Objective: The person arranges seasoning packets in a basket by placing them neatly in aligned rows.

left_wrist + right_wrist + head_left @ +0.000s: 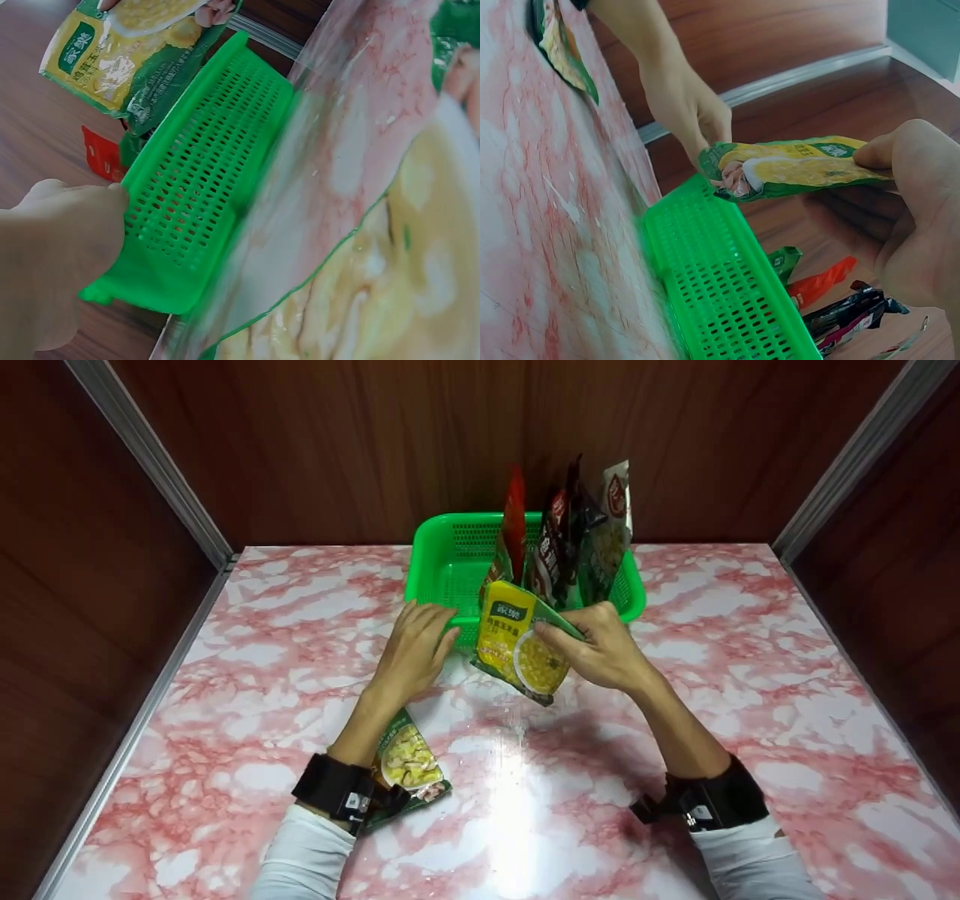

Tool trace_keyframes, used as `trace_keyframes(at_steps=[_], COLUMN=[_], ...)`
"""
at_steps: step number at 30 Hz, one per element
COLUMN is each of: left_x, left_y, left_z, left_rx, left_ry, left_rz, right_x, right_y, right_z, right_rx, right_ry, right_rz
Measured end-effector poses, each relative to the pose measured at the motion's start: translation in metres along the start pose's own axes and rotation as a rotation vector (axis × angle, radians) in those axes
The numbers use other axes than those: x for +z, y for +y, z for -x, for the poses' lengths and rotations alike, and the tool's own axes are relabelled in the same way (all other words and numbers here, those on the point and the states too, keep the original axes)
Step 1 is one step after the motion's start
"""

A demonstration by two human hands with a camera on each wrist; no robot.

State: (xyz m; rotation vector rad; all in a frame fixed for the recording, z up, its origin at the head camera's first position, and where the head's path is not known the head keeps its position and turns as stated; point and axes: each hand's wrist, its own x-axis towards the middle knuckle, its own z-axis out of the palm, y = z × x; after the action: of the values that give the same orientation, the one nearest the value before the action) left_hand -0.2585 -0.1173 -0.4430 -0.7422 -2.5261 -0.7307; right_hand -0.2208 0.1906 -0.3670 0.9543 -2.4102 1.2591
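Note:
My right hand pinches a yellow and green soup packet between thumb and fingers, tilted just above the front rim of a green plastic basket. In the right wrist view the thumb lies on top of the packet and the fingers beneath. At the basket's front left corner rests my left hand, its fingers over the rim; the left wrist view shows the hand against the basket's end. Another green soup packet lies on the table, partly under the left forearm.
Inside the basket several packets stand upright: a red one, dark ones and a silver-green one. The basket stands at the back of the marbled table, near a brown wood panel.

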Motion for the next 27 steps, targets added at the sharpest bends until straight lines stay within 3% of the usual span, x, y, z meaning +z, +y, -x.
trace_keyframes(at_steps=[7, 21, 27], left_x=[0.0067, 0.009, 0.0095], left_y=[-0.0032, -0.0034, -0.0022], left_z=[0.0019, 0.0006, -0.0002], left_rx=[0.034, 0.028, 0.047], left_ry=[0.047, 0.047, 0.074], left_rz=[-0.089, -0.065, -0.068], right_x=[0.0007, 0.0026, 0.004], right_y=[0.0007, 0.0008, -0.0028], right_z=[-0.0005, -0.0007, -0.0015], right_rx=[0.001, 0.051, 0.12], right_ry=[-0.003, -0.025, 0.028], right_rz=[-0.002, -0.004, 0.004])
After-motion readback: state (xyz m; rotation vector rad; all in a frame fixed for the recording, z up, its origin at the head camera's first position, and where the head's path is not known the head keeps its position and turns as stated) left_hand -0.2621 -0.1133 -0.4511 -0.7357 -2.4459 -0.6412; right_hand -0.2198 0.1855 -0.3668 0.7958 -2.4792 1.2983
